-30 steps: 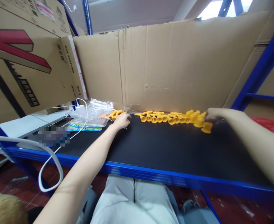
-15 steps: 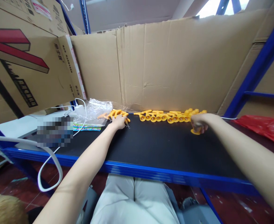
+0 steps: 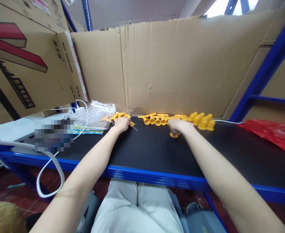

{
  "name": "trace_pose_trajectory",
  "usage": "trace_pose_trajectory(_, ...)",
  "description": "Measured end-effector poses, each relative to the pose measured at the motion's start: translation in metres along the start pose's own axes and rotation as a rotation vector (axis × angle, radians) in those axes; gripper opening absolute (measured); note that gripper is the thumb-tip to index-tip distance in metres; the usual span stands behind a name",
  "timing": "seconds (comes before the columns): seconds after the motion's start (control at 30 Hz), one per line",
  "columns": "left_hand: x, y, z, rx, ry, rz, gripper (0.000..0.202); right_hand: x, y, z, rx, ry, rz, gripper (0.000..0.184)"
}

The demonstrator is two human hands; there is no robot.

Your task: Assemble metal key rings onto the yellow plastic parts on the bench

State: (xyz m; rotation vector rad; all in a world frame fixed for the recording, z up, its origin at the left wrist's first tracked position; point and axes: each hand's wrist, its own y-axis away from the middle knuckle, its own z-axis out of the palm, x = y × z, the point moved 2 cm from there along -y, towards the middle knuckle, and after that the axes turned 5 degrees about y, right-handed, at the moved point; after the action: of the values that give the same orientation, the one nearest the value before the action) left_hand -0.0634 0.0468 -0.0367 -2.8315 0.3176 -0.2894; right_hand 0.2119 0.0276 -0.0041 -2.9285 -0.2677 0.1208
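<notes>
My left hand (image 3: 122, 124) is closed at a pile of orange-yellow T-shaped corkscrew handles (image 3: 116, 115) at the back of the black shelf. A thin metal spiral of a corkscrew (image 3: 134, 126) pokes out to the right of its fingers. My right hand (image 3: 177, 125) grips a yellow bell-shaped cap (image 3: 174, 135), its round flange down, just in front of a row of assembled yellow corkscrews (image 3: 158, 121). These lie with their round open ends towards me. To the right, several yellow caps (image 3: 202, 122) stand upright in a cluster.
A tall cardboard sheet (image 3: 176, 64) backs the shelf. Clear plastic bags (image 3: 96, 113) lie at the left with a white cable (image 3: 87, 113). A red plastic bag (image 3: 273, 132) is at the right. The blue shelf rail (image 3: 152, 176) runs along the front, above my lap.
My right hand has moved left from the standing caps to the middle of the row, carrying a yellow cap. My left hand stays at the pile, the spiral now pointing more to the right.
</notes>
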Motion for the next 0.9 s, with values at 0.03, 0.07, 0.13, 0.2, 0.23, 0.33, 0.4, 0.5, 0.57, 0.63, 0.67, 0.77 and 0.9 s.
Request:
trace_pose_trajectory(0.03,0.0,0.0,-0.001,0.011,0.006,0.0,0.027,-0.007,0.006,0.001,-0.113,0.106,-0.027,0.018)
trace_pose_trajectory(0.07,0.0,0.0,-0.001,0.021,0.01,0.002,0.028,-0.014,0.012,0.0,-0.187,0.18,-0.049,0.016)
trace_pose_trajectory(0.13,0.0,0.001,-0.001,0.041,0.009,-0.006,0.033,-0.024,0.022,-0.004,-0.253,0.25,-0.063,0.014)
trace_pose_trajectory(0.2,-0.003,0.001,0.001,0.059,-0.001,-0.043,0.04,-0.03,0.028,-0.007,-0.238,0.223,-0.094,0.014)
trace_pose_trajectory(0.23,-0.006,0.001,0.002,0.06,-0.005,-0.068,0.045,-0.031,0.029,-0.008,-0.225,0.193,-0.116,0.016)
trace_pose_trajectory(0.33,-0.014,-0.001,0.008,0.015,0.009,-0.124,0.054,-0.03,0.026,-0.005,-0.191,0.113,-0.169,0.019)
trace_pose_trajectory(0.4,-0.019,-0.004,0.011,-0.012,0.029,-0.12,0.05,-0.027,0.023,-0.002,-0.181,0.099,-0.193,0.019)
trace_pose_trajectory(0.5,-0.026,-0.008,0.012,0.023,0.029,-0.073,0.039,-0.026,0.02,0.0,-0.124,0.086,-0.24,0.019)
trace_pose_trajectory(0.57,-0.029,-0.01,0.011,0.053,0.008,-0.069,0.033,-0.028,0.019,-0.002,-0.046,0.075,-0.265,0.024)
trace_pose_trajectory(0.63,-0.029,-0.012,0.01,0.066,-0.015,-0.087,0.03,-0.029,0.02,-0.005,0.029,0.09,-0.274,0.031)
trace_pose_trajectory(0.67,-0.029,-0.012,0.01,0.067,-0.025,-0.096,0.029,-0.03,0.021,-0.007,0.057,0.109,-0.273,0.034)
trace_pose_trajectory(0.77,-0.027,-0.013,0.009,0.058,-0.054,-0.102,0.029,-0.033,0.023,-0.011,0.107,0.166,-0.265,0.039)
trace_pose_trajectory(0.9,-0.025,-0.013,0.008,0.049,-0.076,-0.073,0.025,-0.032,0.022,-0.01,0.105,0.165,-0.259,0.042)
